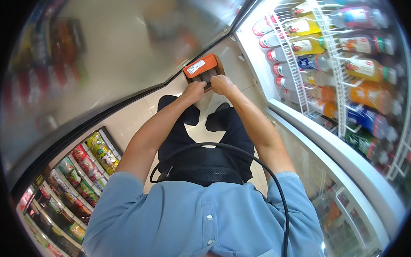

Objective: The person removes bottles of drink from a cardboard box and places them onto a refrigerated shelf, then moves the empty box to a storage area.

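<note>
An open orange cardboard box [208, 63] stands on the tiled floor in front of my feet. It bears a white label with writing. Inside, several greyish, bottle-like items [206, 75] are partly visible. My left hand [194, 90] is at the near left side of the box, its fingertips reaching over the edge. Curled fingers of my right hand [223, 84] touch the near right part, close to the contents. Both sets of fingertips are partly hidden, so whether they grip the box or an item inside is unclear.
An open glass door [121, 46] spans the upper left, its black-edged frame just beside the box. To the right, a lit drinks cooler [272, 105] holds several bottles on white wire racks [339, 73]. Packaged snacks [86, 163] fill shelves at the lower left. A black cable [285, 207] crosses my body.
</note>
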Motion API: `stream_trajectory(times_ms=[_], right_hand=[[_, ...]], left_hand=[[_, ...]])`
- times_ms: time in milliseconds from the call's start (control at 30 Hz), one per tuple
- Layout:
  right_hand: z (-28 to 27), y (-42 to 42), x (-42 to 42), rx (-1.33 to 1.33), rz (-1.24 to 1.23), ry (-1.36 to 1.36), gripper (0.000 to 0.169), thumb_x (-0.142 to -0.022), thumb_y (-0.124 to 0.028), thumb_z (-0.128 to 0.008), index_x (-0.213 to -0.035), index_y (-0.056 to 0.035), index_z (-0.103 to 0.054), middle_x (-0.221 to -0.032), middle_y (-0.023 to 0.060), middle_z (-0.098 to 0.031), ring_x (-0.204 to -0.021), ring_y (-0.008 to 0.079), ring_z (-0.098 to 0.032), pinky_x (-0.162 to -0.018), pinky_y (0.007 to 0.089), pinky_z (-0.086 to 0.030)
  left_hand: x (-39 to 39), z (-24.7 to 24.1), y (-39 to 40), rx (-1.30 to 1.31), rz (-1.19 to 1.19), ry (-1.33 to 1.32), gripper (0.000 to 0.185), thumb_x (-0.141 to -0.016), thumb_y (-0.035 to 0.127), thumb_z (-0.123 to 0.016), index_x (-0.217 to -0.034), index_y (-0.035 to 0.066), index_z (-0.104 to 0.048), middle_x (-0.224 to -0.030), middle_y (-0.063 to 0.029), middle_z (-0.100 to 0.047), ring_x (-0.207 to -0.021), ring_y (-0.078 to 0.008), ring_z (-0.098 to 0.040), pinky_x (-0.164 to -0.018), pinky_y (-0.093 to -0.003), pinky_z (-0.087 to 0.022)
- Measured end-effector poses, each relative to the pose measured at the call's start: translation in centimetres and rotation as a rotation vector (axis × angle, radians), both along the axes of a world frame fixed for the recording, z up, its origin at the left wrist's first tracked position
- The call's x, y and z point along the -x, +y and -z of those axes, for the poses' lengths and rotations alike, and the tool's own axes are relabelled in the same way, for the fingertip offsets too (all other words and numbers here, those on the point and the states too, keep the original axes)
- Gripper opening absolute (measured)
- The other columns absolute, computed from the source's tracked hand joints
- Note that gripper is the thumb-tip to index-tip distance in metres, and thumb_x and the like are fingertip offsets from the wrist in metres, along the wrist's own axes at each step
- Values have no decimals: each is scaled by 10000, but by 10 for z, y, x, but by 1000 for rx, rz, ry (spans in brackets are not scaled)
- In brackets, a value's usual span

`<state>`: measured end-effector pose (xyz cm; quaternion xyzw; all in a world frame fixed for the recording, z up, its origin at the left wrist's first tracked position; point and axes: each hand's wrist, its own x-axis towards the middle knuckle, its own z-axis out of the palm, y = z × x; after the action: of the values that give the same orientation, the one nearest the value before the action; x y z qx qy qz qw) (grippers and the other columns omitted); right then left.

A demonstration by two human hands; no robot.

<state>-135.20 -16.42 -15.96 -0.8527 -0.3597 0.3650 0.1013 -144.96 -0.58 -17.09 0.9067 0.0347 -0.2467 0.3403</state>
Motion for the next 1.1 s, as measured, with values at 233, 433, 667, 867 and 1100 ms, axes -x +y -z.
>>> stream_trajectory(times_ms=[233, 433, 667, 867, 1100], right_hand=[[102, 37, -10, 180, -202, 73, 179, -857, -110, -617, -910, -12, -757, -978, 215, -752, -928, 349, -745, -813, 449, -586], [296, 66, -17, 268, -276, 61, 310, -906, -145, -586, -1153, -49, -745, -1287, 193, -671, -1195, 338, -649, -987, 450, -518], [309, 110, -31, 202, -90, 76, 370, -967, -228, -535, -1258, -75, -703, -1372, 175, -636, -1272, 344, -595, -1065, 445, -460], [353, 134, -31, 218, -59, -30, 373, -971, -235, -533, -1264, -75, -699, -1373, 174, -636, -1275, 343, -592, -1069, 444, -456], [379, 156, -30, 211, -56, -108, 377, -975, -243, -530, -1271, -75, -694, -1373, 173, -636, -1279, 342, -588, -1075, 442, -451]], left_hand=[[24, 110, 0, -62, 253, 132, 264, -869, 126, -566, -1055, 28, -726, -983, -255, -714, -958, -443, -684, -864, -523, -542], [26, 145, 1, 16, -418, 249, 365, -847, 125, -564, -1154, -29, -690, -1169, -318, -676, -1114, -474, -650, -973, -500, -516], [49, 186, 8, 509, -809, 32, 661, -930, 89, -556, -1552, 57, -334, -1374, -228, -547, -1238, -312, -556, -1041, -385, -430], [97, 184, -44, -102, -30, -102, 509, -1008, 290, -505, -1441, 23, -475, -1376, -284, -549, -1295, -433, -524, -1143, -606, -328], [85, 177, -37, -287, 45, -4, 529, -901, 366, -641, -1271, -10, -610, -1206, -250, -639, -1205, -445, -571, -1212, -660, -144]])
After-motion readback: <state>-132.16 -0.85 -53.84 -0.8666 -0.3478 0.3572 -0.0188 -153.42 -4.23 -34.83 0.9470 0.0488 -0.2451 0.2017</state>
